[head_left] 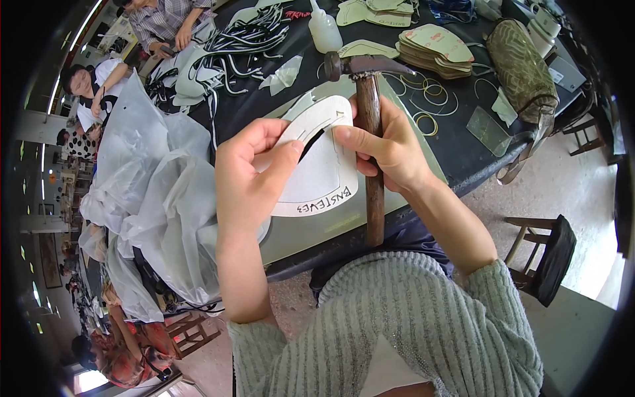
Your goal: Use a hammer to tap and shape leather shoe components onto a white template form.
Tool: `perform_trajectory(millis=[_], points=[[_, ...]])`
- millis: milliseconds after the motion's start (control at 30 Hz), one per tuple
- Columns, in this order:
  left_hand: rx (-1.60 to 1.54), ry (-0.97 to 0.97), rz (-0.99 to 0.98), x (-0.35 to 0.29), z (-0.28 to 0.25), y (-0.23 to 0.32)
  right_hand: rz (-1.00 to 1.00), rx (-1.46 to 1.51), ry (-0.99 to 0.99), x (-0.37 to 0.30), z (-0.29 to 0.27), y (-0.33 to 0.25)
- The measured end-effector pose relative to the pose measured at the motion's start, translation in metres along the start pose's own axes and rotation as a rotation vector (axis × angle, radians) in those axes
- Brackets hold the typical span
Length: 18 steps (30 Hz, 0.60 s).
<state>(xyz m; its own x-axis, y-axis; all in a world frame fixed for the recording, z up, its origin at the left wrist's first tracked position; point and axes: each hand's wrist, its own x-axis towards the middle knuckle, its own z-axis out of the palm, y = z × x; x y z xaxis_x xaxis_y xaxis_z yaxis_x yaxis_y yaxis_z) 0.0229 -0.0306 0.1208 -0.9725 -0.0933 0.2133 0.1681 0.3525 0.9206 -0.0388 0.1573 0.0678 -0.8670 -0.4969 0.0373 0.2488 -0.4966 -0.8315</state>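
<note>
The wooden handle of the hammer (375,212) hangs nearest the body, over the edge of the counter (456,165). The right hand (391,142) is closed around this handle, fingers behind and thumb across the front, its tip on the white card piece (317,185). The left hand (254,165) pinches the card from the other side, thumb on its face beside the curved slot. The card is held up above a greenish board (291,249) on the counter.

The card looks light and thin, stiff enough to keep its outline yet likely to bend under thumb pressure. The narrow strip along the slot seems its weakest part; the broad lower area or outer rim should give a safer flat pinch. Whether the black in the slot is a separate layer is unclear.

The hammer, its dark metal head upward and farther off, is probably top-heavy; its handle offers the sure grip, higher up for balance. Beyond lie similar stacked pieces (433,54) and a squeeze bottle (325,33).
</note>
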Motion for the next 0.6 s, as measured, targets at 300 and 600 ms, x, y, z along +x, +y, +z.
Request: perform_trajectory(millis=[300, 600], points=[[0.056, -0.160, -0.131, -0.008, 0.012, 0.004, -0.024, 0.037, -0.116, 0.000, -0.019, 0.020], [0.469, -0.005, 0.105, -0.021, 0.027, 0.017, -0.027, 0.139, -0.081, 0.000, -0.015, 0.021]])
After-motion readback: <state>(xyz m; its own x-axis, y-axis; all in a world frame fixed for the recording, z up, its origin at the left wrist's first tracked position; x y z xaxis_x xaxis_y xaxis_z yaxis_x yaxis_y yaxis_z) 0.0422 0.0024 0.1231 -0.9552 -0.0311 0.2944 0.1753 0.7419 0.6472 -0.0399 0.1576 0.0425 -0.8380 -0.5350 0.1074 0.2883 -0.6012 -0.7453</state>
